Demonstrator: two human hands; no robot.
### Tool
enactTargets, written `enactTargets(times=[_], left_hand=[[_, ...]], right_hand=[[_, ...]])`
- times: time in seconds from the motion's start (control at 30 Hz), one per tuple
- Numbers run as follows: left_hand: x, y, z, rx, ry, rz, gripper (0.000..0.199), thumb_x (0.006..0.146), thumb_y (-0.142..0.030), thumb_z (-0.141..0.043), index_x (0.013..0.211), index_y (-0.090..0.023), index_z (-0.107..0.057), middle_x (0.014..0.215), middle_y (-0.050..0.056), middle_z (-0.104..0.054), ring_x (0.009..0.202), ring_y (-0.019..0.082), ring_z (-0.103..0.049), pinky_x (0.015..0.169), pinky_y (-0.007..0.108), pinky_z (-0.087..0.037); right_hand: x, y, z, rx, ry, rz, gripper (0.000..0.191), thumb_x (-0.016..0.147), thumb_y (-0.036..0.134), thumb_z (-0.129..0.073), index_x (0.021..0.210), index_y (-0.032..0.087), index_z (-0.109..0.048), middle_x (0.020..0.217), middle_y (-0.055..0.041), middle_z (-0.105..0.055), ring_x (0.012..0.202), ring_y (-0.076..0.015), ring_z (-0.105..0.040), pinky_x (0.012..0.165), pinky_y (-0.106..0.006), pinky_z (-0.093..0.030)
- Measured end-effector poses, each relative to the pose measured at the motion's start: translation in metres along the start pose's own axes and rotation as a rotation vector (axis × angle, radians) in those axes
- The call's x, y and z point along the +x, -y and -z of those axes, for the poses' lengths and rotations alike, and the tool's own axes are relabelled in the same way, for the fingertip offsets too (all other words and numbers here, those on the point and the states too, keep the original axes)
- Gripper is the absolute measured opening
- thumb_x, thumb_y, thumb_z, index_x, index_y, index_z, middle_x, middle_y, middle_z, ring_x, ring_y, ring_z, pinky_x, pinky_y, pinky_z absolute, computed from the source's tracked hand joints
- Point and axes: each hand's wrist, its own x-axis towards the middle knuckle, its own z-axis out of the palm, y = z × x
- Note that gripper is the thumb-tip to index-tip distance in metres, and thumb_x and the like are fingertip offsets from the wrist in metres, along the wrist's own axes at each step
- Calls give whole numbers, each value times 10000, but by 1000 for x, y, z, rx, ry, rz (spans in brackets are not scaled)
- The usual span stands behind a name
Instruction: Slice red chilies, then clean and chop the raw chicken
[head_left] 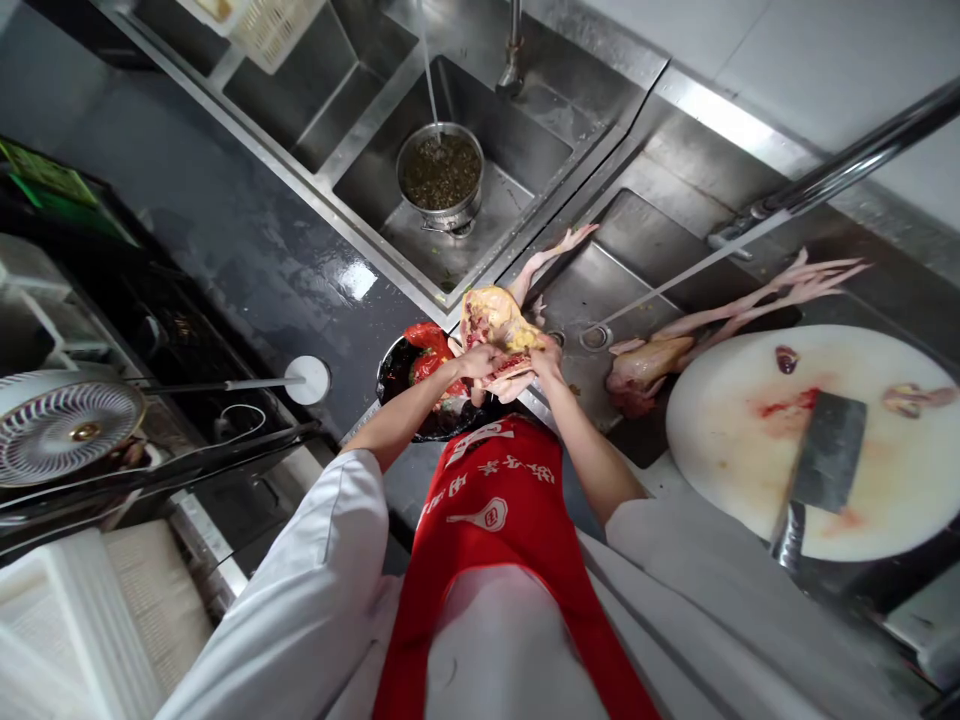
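Both my hands grip an opened raw chicken [491, 318] at the sink's front edge, its yellow fat and red inside showing. My left hand [481, 362] is closed on its near left side, and my right hand [546, 358] on the right. One leg with its foot sticks up toward the sink divider. Just below and left stands a black bin [391, 375] with a red bag or cloth and scraps in it. Another raw chicken [646, 368] lies in the right-hand sink, feet pointing away to the right.
Water runs into a metal pot [441, 180] in the middle sink. A cleaver [831, 450] rests on a round white chopping board [727, 400] with small organ pieces. Left are a fan [67, 428] and stacked white crates [82, 620]. The dark floor [247, 200] looks wet.
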Motion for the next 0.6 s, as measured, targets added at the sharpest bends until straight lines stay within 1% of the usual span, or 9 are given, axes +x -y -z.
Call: enactTargets(times=[0.07,0.13,0.27,0.37,0.47,0.6], left_hand=[[-1,5,5,7,70,44,401,834,-525,-609,610,-203,-527,530,-18,-490,482,116,-391,505,270,-326],[-3,8,10,-21,87,61,445,833,-586,-598,634,-200,-501,554,-24,-475,498,107,-385,497,255,-314],[-11,5,17,-118,45,33,489,807,-632,-626,637,-188,-511,565,-19,-483,519,104,-403,491,238,-332],[-18,1,21,-214,-2,43,516,806,-656,-635,631,-187,-508,547,-20,-473,517,102,-395,484,232,-336],[-21,-2,22,-278,-25,37,578,797,-708,-631,600,-198,-443,523,-34,-408,501,87,-331,472,230,-303],[-24,-2,19,-278,-63,-7,637,805,-774,-580,582,-211,-381,510,-47,-337,488,78,-274,453,228,-244]], right_hand=[[2,-1,-1,37,4,21,429,694,182,-559,1110,155,-658,1016,-88,-770,871,-180,-727,818,-312,-602],[5,-2,-1,32,-29,42,445,681,179,-574,1117,156,-659,1014,-86,-772,879,-185,-730,827,-316,-600],[8,-4,-2,-14,-107,91,468,635,150,-563,1091,155,-669,1054,-90,-768,909,-187,-726,850,-312,-595],[7,-4,-5,-1,-137,84,433,629,133,-530,1037,148,-676,1063,-102,-765,918,-190,-724,847,-310,-596],[6,-4,-7,13,-151,64,410,626,132,-511,1000,149,-677,1065,-102,-763,931,-192,-721,860,-320,-597],[5,-5,-5,27,-159,81,407,620,149,-504,986,154,-682,1095,-96,-755,956,-192,-717,888,-326,-591]])
